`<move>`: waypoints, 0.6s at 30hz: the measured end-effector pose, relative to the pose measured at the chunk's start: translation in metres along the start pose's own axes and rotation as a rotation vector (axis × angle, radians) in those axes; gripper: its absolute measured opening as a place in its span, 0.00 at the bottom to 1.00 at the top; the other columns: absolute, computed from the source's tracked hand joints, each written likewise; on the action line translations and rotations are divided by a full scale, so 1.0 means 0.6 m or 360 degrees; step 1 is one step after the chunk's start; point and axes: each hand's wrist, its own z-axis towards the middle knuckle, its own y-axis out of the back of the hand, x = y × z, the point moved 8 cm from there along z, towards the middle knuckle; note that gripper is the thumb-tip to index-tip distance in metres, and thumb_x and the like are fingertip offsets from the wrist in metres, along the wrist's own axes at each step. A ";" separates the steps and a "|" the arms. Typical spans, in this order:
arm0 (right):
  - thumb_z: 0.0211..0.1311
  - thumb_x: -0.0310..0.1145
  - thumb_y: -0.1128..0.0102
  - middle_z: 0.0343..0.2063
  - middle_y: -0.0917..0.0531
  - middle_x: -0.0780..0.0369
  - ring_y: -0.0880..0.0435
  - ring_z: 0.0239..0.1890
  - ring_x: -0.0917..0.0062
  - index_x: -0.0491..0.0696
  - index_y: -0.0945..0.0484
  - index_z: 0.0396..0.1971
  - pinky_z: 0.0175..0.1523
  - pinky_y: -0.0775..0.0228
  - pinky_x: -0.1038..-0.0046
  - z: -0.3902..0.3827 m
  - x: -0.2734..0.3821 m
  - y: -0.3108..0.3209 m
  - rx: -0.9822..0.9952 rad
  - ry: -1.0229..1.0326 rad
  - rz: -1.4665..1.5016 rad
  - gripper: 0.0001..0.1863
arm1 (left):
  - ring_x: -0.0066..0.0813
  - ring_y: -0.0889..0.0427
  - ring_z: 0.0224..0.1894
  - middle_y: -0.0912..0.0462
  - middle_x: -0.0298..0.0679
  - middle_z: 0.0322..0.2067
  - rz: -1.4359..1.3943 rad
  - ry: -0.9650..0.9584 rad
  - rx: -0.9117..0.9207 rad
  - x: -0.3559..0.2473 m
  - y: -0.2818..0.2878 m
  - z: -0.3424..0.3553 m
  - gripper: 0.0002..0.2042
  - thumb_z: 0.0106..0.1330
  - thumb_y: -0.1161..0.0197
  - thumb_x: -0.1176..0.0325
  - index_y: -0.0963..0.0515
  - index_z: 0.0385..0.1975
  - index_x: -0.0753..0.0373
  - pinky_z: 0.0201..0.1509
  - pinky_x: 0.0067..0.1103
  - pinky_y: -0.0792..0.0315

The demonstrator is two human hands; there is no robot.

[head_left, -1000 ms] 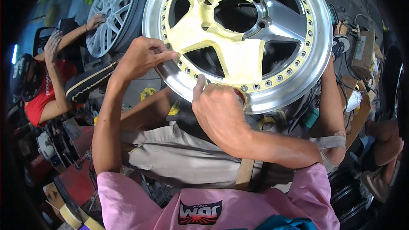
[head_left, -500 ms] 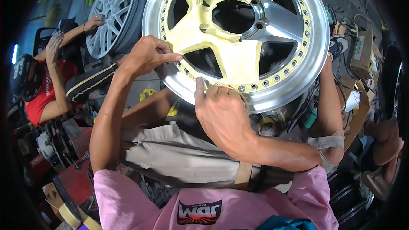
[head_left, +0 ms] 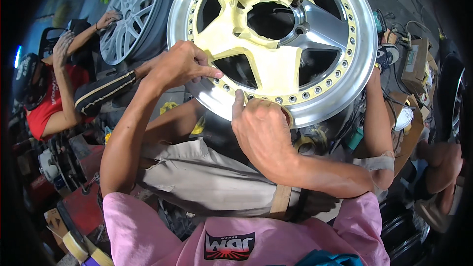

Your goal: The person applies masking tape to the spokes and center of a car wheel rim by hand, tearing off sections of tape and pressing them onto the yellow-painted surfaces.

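Note:
A large alloy wheel with a polished lip lies tilted in front of me. Pale yellow masking tape covers most of its spokes and the bolt ring, while one spoke at the right is bare metal. My left hand is closed at the lower left of the ring, its thumb pressing down there; anything pinched beneath is hidden. My right hand is curled at the wheel's lower edge around a roll of masking tape, which shows only partly behind the fingers. Its thumb points up toward the bolt ring.
At the left, a person in a red shirt touches a grey multi-spoke wheel. Another tape roll lies below the wheel. Cardboard boxes and cables crowd the right. A red metal piece sits at lower left.
My left hand has slid a little to the right along the bolt ring. My right hand stays at the lower edge, shifted slightly right in view.

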 end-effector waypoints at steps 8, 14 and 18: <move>0.61 0.31 0.40 0.23 0.19 0.64 0.18 0.23 0.75 0.46 0.21 0.65 0.25 0.31 0.72 -0.033 -0.023 -0.007 0.0040 0.0042 -0.0043 0.29 | 0.20 0.23 0.18 0.18 0.37 0.15 0.0025 -0.0190 0.0007 -0.033 -0.018 0.000 0.18 0.59 0.20 0.58 0.13 0.22 0.70 0.23 0.22 0.31; 0.61 0.30 0.40 0.25 0.18 0.63 0.16 0.27 0.76 0.46 0.21 0.64 0.32 0.27 0.74 -0.044 -0.036 -0.017 0.0116 0.0028 -0.0014 0.29 | 0.32 0.18 0.17 0.19 0.42 0.13 0.0069 -0.0222 0.0037 -0.048 -0.031 -0.002 0.21 0.57 0.20 0.54 0.14 0.20 0.69 0.28 0.26 0.24; 0.59 0.29 0.39 0.28 0.19 0.63 0.16 0.31 0.75 0.45 0.21 0.64 0.36 0.25 0.74 -0.056 -0.051 -0.027 0.0070 0.0032 0.0124 0.29 | 0.34 0.18 0.18 0.19 0.42 0.13 0.0161 -0.0341 0.0003 -0.071 -0.041 -0.002 0.22 0.56 0.20 0.52 0.14 0.20 0.69 0.31 0.28 0.23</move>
